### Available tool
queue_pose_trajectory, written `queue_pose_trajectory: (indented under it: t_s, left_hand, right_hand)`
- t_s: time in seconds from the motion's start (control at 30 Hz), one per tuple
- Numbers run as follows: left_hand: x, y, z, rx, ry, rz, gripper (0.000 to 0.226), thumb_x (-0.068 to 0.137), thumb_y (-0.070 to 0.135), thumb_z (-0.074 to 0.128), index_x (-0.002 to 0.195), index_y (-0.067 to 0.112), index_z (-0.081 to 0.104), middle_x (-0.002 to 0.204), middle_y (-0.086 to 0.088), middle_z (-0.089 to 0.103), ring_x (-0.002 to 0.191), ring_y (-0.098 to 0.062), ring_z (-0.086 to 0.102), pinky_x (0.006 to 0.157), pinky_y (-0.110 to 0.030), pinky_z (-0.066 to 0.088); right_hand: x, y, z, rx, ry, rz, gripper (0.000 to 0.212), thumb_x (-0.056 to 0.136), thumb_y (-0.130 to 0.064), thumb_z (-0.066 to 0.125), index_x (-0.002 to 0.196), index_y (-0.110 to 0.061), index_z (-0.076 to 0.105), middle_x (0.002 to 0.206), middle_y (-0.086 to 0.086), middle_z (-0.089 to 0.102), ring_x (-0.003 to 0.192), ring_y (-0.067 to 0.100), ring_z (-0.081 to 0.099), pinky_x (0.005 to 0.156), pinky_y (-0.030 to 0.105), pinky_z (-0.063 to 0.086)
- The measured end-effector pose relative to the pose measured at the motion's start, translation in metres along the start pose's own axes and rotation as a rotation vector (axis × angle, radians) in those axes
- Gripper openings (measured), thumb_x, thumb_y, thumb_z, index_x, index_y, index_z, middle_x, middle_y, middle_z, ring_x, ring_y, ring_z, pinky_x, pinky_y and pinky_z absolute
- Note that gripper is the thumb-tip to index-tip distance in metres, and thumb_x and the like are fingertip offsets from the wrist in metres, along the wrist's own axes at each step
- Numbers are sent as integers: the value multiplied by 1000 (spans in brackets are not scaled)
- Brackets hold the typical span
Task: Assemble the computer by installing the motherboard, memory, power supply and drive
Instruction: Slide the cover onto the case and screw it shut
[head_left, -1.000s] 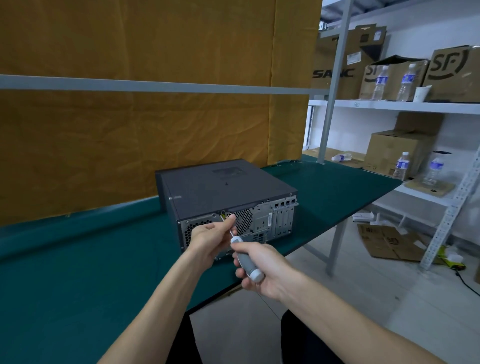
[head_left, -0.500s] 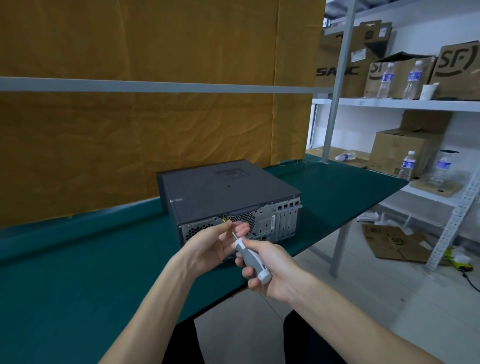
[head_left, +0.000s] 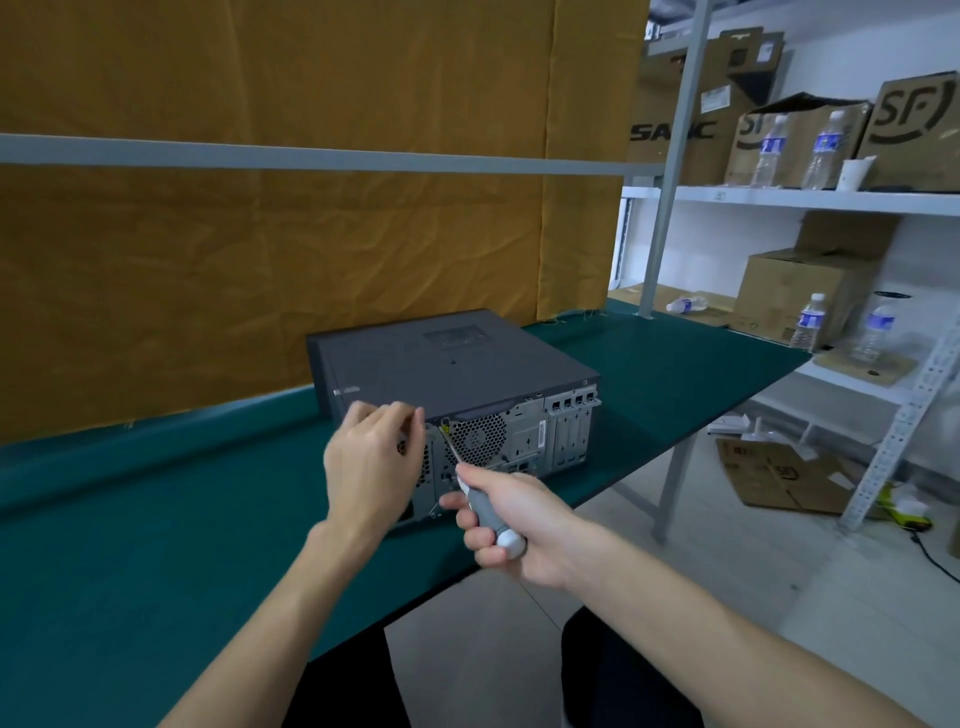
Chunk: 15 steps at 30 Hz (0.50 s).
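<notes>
Gripping screwdriver (head_left: 480, 496) in right hand (head_left: 524, 525), shaft angling toward computer case (head_left: 457, 374) rear; left hand (head_left: 371, 462) fingers curling at case's rear top edge, grasp unclear.

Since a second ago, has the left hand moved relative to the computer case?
Yes. The left hand has shifted left, away from the fan grille, toward the computer case's upper left rear edge.

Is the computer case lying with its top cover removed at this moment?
No, the dark top cover is in place on the computer case, and only its rear panel shows ports and vents.
</notes>
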<state>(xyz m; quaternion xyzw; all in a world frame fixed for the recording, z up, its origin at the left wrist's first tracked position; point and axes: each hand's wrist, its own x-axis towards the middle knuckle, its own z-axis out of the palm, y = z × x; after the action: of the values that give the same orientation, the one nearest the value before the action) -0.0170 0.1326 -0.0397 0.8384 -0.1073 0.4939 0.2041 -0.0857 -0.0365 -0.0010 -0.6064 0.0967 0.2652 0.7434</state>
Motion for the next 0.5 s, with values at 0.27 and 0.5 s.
queue_pose_trajectory:
  t_s: [0.27, 0.5]
  left_hand:
    - [14, -15, 9, -65, -244, -29, 20, 92, 27, 74, 111, 25, 80, 118, 7, 75, 115, -12, 69, 88, -32, 58]
    - [14, -7, 7, -53, -220, -75, 19, 91, 26, 75, 109, 25, 81, 115, 8, 75, 113, -12, 69, 84, -31, 58]
  right_hand:
    - [2, -21, 6, -370, 141, -43, 39, 106, -45, 48, 85, -13, 53, 57, -1, 49, 34, 9, 39, 35, 16, 31]
    - [-1, -14, -3, -206, 72, 12, 38, 104, -46, 53, 87, -12, 55, 57, -1, 47, 36, 9, 37, 34, 19, 30]
